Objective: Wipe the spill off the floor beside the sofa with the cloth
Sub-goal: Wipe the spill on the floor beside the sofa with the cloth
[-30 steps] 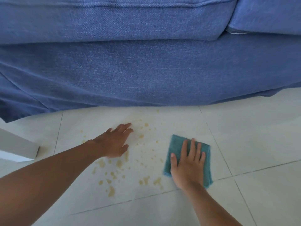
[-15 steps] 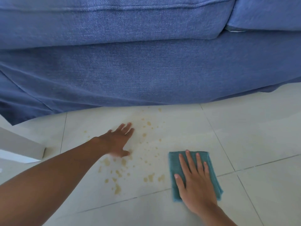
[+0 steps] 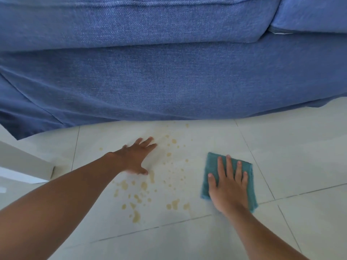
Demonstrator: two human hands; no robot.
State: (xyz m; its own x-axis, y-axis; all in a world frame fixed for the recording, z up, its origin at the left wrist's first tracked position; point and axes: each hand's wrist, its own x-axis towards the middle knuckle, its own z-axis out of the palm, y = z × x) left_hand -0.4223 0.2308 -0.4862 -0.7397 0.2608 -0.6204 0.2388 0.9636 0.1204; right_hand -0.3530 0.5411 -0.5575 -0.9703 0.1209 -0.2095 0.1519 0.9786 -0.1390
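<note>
So the right hand [image 3: 228, 188] sits lower right of centre, palm flat and fingers spread on top of the folded teal cloth [image 3: 213, 169], pressing it onto the pale tile floor [image 3: 300, 156]. No closed grip there, just an open hand laid over the fabric. The left hand [image 3: 136, 158] is planted flat on the floor too, a bit left of centre, fingers splayed and holding nothing, thumb right at the edge of the mess. The spill [image 3: 169, 177] is a scatter of yellowish-brown drops and blotches between the two hands, running from near the blue sofa [image 3: 169, 81] down toward the grout line. The cloth lies just right of the drops. A white furniture piece [image 3: 22, 166] pokes in at the left edge.
</note>
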